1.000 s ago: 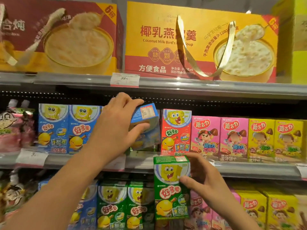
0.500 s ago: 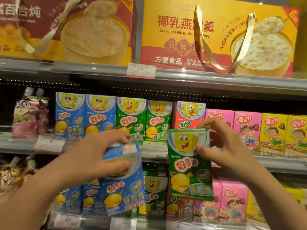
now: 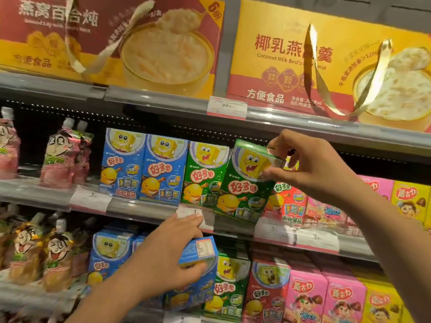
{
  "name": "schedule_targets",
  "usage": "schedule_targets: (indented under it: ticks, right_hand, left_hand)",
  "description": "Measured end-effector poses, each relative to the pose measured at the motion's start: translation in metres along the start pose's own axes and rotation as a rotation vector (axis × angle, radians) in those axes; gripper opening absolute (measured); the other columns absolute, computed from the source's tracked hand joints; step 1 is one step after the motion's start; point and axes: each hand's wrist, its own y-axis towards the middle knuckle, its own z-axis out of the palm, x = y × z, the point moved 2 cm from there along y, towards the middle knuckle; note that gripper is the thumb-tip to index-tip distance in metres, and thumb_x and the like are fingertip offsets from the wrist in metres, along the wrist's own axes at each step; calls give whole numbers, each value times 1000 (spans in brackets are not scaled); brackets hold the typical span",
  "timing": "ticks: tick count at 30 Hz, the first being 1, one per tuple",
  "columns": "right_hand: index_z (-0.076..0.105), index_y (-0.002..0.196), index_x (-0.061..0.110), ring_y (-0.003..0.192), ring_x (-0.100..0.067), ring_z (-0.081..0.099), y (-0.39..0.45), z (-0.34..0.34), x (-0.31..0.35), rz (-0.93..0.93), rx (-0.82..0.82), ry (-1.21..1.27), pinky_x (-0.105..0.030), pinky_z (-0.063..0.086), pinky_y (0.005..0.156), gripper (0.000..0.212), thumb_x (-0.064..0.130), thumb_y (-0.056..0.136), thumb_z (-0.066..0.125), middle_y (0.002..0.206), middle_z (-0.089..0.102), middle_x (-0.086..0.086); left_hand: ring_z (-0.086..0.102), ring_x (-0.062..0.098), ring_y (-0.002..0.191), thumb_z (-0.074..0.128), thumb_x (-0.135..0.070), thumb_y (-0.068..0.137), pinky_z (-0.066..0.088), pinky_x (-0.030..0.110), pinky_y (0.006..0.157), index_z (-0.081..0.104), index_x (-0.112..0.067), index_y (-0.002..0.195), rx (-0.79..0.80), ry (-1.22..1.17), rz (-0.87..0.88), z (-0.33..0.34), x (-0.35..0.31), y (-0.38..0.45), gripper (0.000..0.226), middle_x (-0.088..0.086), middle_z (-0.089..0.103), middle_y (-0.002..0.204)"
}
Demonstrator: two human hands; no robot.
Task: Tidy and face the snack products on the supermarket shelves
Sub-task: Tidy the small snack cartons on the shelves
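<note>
Two snack boxes held at the shelf fronts

The right hand [image 3: 312, 169] pinches a tilted green box [image 3: 245, 183] by its top corner at the middle shelf edge [image 3: 144, 209]; below, the left hand [image 3: 168, 259] grips a blue box [image 3: 198, 271].

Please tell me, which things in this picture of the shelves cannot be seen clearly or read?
All in the head view:
- Price tags: only "39" is readable; the small print is too small.
- Blue box: the left hand covers most of its front.
- Red box: its upper part is hidden behind the tilted green box and the right hand.
- Pouches at the left: blurred, text unreadable.
- Yellow boxes: cut off by the right edge.
</note>
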Motion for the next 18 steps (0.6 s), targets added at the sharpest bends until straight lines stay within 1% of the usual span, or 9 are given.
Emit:
schedule_targets:
  ticks: [4, 7, 10, 13, 15, 18]
  right_hand:
    - [53, 90, 27, 89, -16, 66, 7, 4, 3, 5, 27, -40, -47, 58, 75, 33, 49, 75, 73, 104, 70, 4]
    - [55, 92, 24, 92, -16, 67, 9, 3, 1, 34, 27, -29, -45, 60, 77, 33, 44, 77, 77, 106, 70, 3]
    - [53, 88, 27, 93, -12, 68, 8, -2, -4, 39, -18, -39, -44, 61, 78, 30, 36, 78, 80, 107, 70, 2]
    - [49, 83, 33, 93, -22, 68, 10, -3, -7, 26, -35, -52, -51, 60, 77, 29, 42, 77, 76, 105, 70, -1]
    - [44, 78, 35, 99, -27, 67, 11, 0, -8, 10, -30, -73, -54, 58, 78, 30, 45, 76, 73, 105, 69, -2]
    - [41, 76, 35, 106, -27, 65, 10, 4, -9, -11, -45, -93, -51, 58, 81, 37, 36, 77, 78, 106, 69, -4]
  left_hand:
    - [8, -17, 147, 52, -71, 78, 5, 27, 128, 47, -48, 112, -1, 1, -15, -1, -1, 1, 42, -29, 27, 158]
    - [6, -18, 146, 49, -73, 77, 2, 24, 127, 45, -48, 111, 19, 15, -25, -1, -1, 1, 42, -33, 24, 157]
    - [5, -20, 145, 47, -75, 77, -4, 17, 124, 48, -47, 113, 15, 28, -26, -1, -1, 1, 46, -35, 23, 154]
    - [7, -19, 146, 47, -74, 77, -5, 17, 124, 51, -45, 114, 9, 34, -23, -1, -2, 1, 47, -34, 24, 154]
    - [7, -19, 146, 48, -73, 77, -5, 18, 124, 51, -44, 116, 5, 36, -20, 0, -2, 0, 49, -33, 25, 155]
    - [7, -18, 147, 50, -72, 79, -5, 19, 125, 54, -43, 121, -10, 43, -21, 3, -1, -2, 51, -31, 26, 158]
